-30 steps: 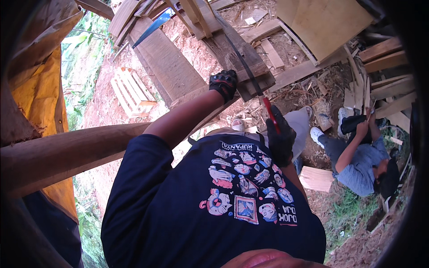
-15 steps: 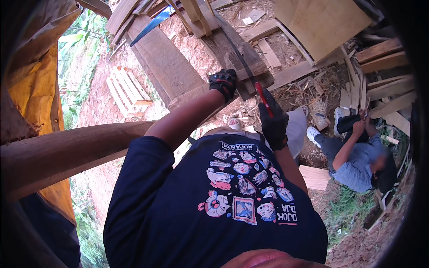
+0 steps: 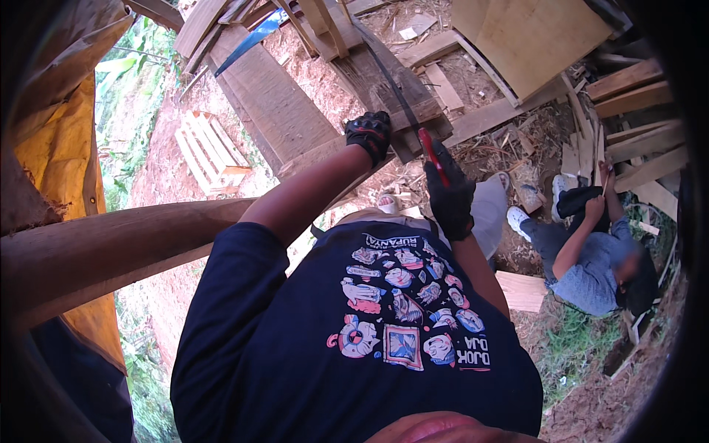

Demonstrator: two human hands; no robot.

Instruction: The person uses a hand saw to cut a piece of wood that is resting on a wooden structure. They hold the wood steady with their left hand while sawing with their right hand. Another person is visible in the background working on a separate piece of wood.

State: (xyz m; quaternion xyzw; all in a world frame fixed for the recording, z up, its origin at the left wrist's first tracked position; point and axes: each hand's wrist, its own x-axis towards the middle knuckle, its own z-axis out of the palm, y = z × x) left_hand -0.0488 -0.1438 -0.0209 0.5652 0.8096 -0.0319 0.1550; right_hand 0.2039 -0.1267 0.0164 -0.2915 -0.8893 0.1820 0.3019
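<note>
Saw point(image 3: 403, 102) sits in your right hand point(image 3: 449, 190), whose gloved fingers wrap the red handle point(image 3: 433, 157). Its dark blade extends forward of that hand, seen edge-on over the wooden board point(image 3: 363, 80). Your left hand point(image 3: 368, 134), gloved, rests with fingers curled at the board's near end, just left of the blade; you cannot tell whether it grips. Forward-left of it lies a blue blade point(image 3: 249, 49); another person point(image 3: 594, 273) is well right of your right hand.
</note>
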